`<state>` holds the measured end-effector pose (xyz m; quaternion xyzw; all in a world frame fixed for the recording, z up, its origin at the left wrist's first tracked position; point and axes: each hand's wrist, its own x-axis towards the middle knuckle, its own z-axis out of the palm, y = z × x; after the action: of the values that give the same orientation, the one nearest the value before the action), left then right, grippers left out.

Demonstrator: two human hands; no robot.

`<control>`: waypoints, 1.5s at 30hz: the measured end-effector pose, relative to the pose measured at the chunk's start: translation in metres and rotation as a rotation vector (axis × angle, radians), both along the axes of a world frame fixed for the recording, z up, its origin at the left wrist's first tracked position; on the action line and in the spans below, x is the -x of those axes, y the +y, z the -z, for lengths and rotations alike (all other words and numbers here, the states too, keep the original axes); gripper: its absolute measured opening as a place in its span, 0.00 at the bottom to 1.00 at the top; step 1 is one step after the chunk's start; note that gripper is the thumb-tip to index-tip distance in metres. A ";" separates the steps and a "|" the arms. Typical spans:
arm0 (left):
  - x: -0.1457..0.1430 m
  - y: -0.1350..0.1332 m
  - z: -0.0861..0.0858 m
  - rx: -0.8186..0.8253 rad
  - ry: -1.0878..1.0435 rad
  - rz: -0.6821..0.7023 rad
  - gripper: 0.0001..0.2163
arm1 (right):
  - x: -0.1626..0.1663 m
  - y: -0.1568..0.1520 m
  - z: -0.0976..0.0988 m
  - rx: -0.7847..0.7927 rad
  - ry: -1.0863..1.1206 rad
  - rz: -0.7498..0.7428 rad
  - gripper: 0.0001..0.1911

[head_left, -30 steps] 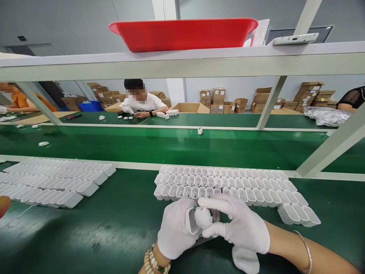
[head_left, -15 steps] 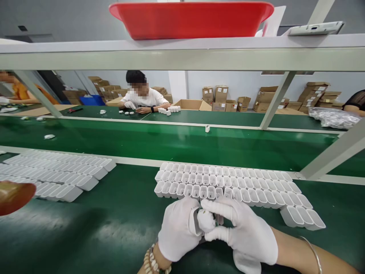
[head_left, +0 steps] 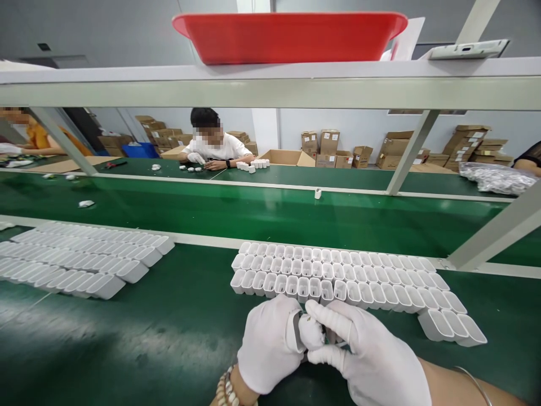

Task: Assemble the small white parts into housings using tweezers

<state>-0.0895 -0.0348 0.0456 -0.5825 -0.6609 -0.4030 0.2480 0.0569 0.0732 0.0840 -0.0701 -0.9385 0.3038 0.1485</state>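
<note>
Low in the centre, my gloved left hand (head_left: 270, 345) is closed round a white open-ended plastic housing (head_left: 293, 332), much of which its fingers hide. A rounded white part (head_left: 311, 332) sits at the opening of the housing; its exact kind I cannot make out. From the right, my gloved right hand (head_left: 372, 349) has its thumb and index finger curled about this part, and a small grey bit shows between the fingers. Just beyond both hands stand rows of white open-topped plastic housings (head_left: 363, 293).
More white housings (head_left: 105, 285) stand in rows on the left of the green table (head_left: 139, 338). Behind runs a green conveyor belt (head_left: 203, 217) with a small white piece (head_left: 318, 193) near its far edge. A red tray (head_left: 291, 39) rests on the overhead shelf. A co-worker (head_left: 215, 146) sits opposite.
Both hands, with the parts between them, appear slightly further right and lower. An orange-brown object at the left edge has gone out of view. The pieces on the belt have shifted right.
</note>
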 end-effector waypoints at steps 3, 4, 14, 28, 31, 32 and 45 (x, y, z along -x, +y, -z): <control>0.001 0.000 0.000 0.020 0.029 -0.011 0.09 | 0.004 0.000 0.004 0.012 0.006 -0.006 0.24; 0.001 0.000 0.000 0.024 0.033 -0.008 0.08 | 0.005 0.000 0.005 0.008 0.012 0.001 0.23; -0.004 0.002 0.000 0.033 0.051 -0.059 0.09 | 0.022 -0.003 -0.003 0.045 0.062 -0.124 0.06; -0.018 0.002 0.012 -0.002 -0.004 -0.189 0.07 | 0.024 -0.010 0.014 -0.131 0.222 -0.021 0.24; -0.023 0.004 0.009 -0.040 0.031 -0.213 0.10 | 0.028 -0.010 0.014 -0.169 0.233 -0.003 0.14; -0.024 0.005 0.008 -0.047 0.034 -0.210 0.10 | 0.029 -0.010 0.016 -0.172 0.235 -0.006 0.13; -0.020 -0.004 0.010 0.067 -0.190 -0.178 0.07 | 0.033 -0.006 0.032 -0.336 0.433 -0.053 0.60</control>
<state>-0.0696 -0.0384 0.0359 -0.4889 -0.7434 -0.4106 0.1995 0.0236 0.0669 0.0525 0.0467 -0.9237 0.1555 0.3471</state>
